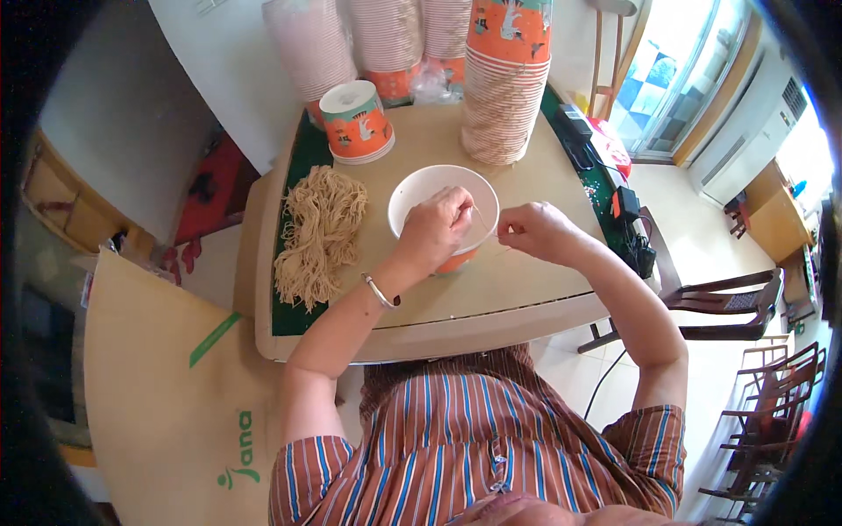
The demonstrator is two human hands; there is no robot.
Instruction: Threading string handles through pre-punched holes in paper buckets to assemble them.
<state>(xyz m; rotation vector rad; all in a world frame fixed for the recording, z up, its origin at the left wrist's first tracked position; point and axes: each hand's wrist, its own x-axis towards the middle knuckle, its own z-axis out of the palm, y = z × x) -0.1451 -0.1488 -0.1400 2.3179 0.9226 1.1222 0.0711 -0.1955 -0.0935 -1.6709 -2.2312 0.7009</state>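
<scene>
A paper bucket (405,197), white inside and orange outside, stands upright near the table's front. Over its mouth my left hand (436,228) is closed in a pinch, and a thin beige string (479,216) runs from its fingertips. Just past the bucket's right rim, my right hand (545,233) is pinched too. The string seems to reach toward it, but what lies between those fingers is too small to make out. Left of the bucket lies a loose bundle of beige strings (321,232). Behind that, an orange and green paper bucket (357,123) stands upside down.
A tall stack of nested paper buckets (506,96) rises at the table's back right. More bagged stacks (386,35) line the wall. Black power adapters (626,206) and cables run along the right edge. A large cardboard box (167,377) stands at left; a dark chair (728,302) is at right.
</scene>
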